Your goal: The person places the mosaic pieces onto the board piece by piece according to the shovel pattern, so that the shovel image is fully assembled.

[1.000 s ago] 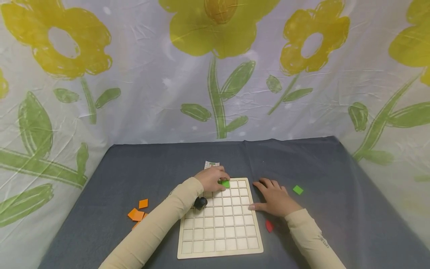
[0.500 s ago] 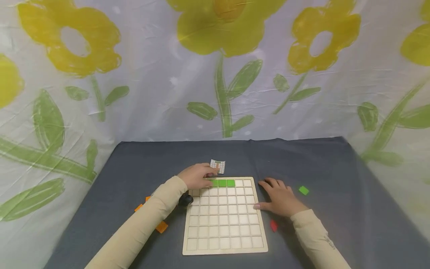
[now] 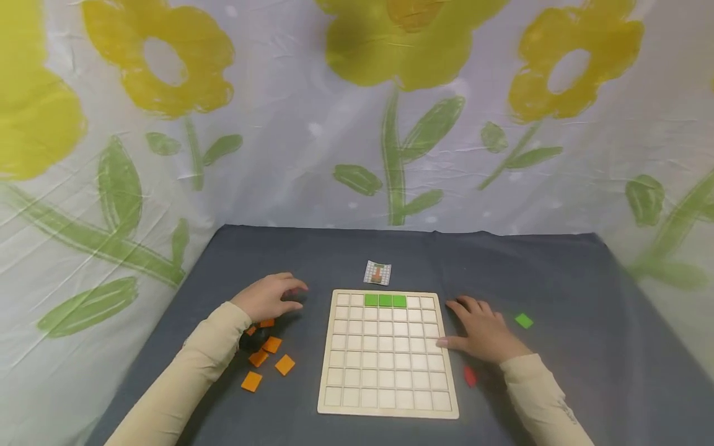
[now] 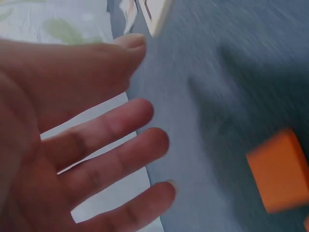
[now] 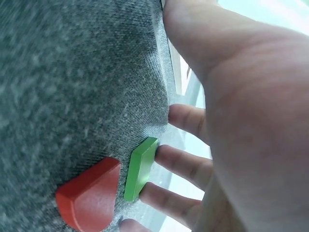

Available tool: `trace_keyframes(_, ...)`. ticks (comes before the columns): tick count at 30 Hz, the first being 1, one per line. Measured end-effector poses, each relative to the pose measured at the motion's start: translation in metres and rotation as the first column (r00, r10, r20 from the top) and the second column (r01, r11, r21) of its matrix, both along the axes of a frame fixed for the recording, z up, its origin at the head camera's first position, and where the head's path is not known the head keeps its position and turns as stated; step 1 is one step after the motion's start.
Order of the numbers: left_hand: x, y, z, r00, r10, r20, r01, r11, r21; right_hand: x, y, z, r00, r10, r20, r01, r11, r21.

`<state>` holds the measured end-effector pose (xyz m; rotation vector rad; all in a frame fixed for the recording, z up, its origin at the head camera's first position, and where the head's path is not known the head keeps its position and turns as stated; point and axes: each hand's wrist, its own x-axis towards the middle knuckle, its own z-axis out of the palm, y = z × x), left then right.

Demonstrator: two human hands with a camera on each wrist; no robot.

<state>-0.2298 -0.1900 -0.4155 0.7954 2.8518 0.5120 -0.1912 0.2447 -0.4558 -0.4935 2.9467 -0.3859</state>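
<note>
A pale wooden grid board [image 3: 387,355] lies in the middle of the dark cloth, with three green square tiles [image 3: 385,300] side by side in its far row. My left hand [image 3: 270,296] hovers left of the board, fingers apart and holding nothing. Several orange square tiles [image 3: 285,365] are scattered beneath and in front of its wrist; one orange tile [image 4: 280,171] also shows in the left wrist view. My right hand [image 3: 482,331] rests on the cloth with its thumb at the board's right edge. A loose green tile [image 3: 524,320] and a red rounded piece [image 3: 470,376] lie near it.
Beyond the board lies a small printed card [image 3: 377,273] with a coloured grid pattern. A black wrist camera [image 3: 254,338] hangs under the left sleeve. A flower-printed curtain [image 3: 295,142] stands behind the table.
My left hand has left the green tiles in the far row and moved left over the orange tiles. The head view has turned leftward. My right hand stays at the board's edge.
</note>
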Motion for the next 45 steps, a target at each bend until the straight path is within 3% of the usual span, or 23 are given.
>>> trace_keyframes(8, 0.017, -0.034, -0.006, 0.998, 0.004, 0.055, -0.003, 1.000, -0.019, 0.003, 0.001, -0.004, 1.000, 0.001, 0.002, -0.001, 1.000, -0.001)
trace_keyframes(15, 0.021, -0.046, -0.008, 0.999, -0.004, 0.042, 0.005, 1.000, -0.009, 0.001, -0.001, -0.001, 0.999, 0.012, -0.030, -0.012, 1.000, 0.012)
trace_keyframes(29, 0.016, -0.048, -0.014, 0.998, -0.031, 0.053, 0.032, 0.999, -0.028, 0.001, -0.002, 0.003, 1.000, 0.006, -0.013, -0.006, 1.000, 0.015)
trace_keyframes(45, 0.014, -0.040, -0.012, 1.000, 0.003, 0.030, -0.003, 1.000, -0.001, 0.004, -0.002, 0.004, 1.000, 0.008, -0.014, -0.008, 1.000, 0.000)
